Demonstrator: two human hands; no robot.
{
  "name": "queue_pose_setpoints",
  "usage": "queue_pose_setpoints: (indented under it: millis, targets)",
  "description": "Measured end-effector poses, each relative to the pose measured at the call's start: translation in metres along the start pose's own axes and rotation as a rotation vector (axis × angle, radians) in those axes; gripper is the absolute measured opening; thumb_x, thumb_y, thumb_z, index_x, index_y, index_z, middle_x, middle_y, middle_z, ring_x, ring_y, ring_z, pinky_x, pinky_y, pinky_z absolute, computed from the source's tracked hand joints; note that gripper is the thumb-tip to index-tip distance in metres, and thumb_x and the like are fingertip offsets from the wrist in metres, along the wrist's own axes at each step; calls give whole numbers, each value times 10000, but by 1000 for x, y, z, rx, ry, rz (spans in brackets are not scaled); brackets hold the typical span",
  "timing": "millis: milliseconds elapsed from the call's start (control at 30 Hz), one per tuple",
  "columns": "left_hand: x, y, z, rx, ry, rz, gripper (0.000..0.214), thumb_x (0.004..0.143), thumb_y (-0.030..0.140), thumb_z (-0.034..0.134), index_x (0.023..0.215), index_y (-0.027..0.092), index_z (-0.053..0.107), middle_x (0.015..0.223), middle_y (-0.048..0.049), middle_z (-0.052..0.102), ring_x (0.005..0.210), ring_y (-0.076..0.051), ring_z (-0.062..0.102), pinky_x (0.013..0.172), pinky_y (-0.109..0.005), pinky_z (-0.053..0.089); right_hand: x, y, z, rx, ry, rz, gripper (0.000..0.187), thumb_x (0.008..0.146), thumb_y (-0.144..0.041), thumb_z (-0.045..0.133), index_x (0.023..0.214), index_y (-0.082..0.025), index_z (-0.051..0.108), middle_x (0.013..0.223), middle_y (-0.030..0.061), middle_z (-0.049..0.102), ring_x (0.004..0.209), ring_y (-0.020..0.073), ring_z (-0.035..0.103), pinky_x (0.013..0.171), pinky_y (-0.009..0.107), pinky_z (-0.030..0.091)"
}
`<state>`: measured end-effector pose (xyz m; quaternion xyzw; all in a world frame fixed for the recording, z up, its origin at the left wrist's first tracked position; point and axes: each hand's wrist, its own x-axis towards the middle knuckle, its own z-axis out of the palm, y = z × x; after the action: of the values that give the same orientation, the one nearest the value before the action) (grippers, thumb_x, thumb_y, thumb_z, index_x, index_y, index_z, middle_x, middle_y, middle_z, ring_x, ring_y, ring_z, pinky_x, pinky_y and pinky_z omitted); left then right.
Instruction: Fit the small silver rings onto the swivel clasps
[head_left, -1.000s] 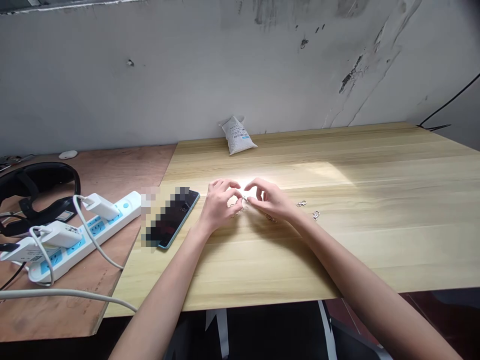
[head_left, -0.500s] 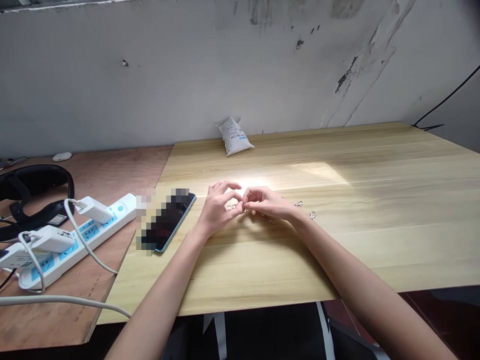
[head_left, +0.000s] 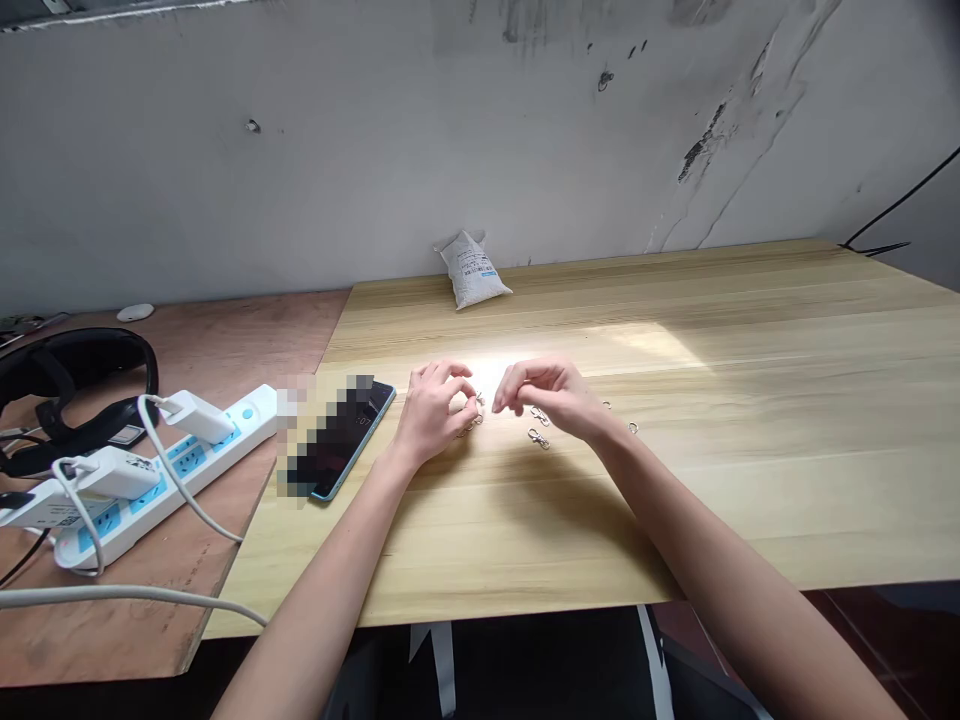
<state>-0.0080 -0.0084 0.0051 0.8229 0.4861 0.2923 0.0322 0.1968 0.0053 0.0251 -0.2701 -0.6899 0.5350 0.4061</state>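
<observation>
Head view, centre: our left hand (head_left: 435,412) pinches a metal piece (head_left: 481,399), partly hidden; our right hand (head_left: 546,388) curls near two clips (head_left: 538,438), whether gripping anything we cannot tell.

A narrow gap is left between the fingertips of the left hand (head_left: 435,412) and those of the right hand (head_left: 551,393). Passage beside the right hand is interrupted by small metal clasps (head_left: 538,438). Leftward, the way is obstructed by a phone (head_left: 349,440), then by a power strip (head_left: 176,475). Toward the wall (head_left: 337,180), a bag (head_left: 474,275) is met; wide room is offered across the tabletop's right side (head_left: 787,440).
</observation>
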Motion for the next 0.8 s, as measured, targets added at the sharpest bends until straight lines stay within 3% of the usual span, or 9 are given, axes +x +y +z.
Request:
queue_pose_setpoints:
  millis: [100,233,533,667,800]
  targets:
    - [0,0,0,11,36,15,77,872,225,575,821,223,633,1099,-40,659,1069,-213,579,968,-397,358,4,8,-2,-45,159,55,114,773,-207,560,758,-173,669,757,26,660,593,105,509,540,245,434]
    - [0,5,-2,5,115,62,82,876,226,574,828,224,640,1090,-43,654,1061,-214,586,958,-396,366,6,15,1,-183,-2,131,260,846,-366,604,1012,-187,693,924,48,672,702,119,551,582,237,438]
    - [0,13,-5,-75,182,1,92,870,233,574,799,216,630,1136,-45,623,1069,-214,583,971,-397,391,3,14,-2,-198,-150,145,367,872,-521,578,911,-184,716,767,26,673,527,96,475,460,229,356]
    - [0,14,-5,-96,200,1,88,858,220,586,782,211,629,1129,-42,630,1062,-216,585,970,-400,379,4,16,-15,-387,-163,48,301,900,-431,569,884,-181,735,758,30,700,597,110,548,545,233,399]
    - [0,12,1,-117,121,-27,79,836,199,605,765,217,636,1124,-26,637,1094,-216,571,978,-398,352,6,25,-19,-663,1,-101,203,907,-283,571,909,-188,750,713,28,711,587,109,557,580,234,393]
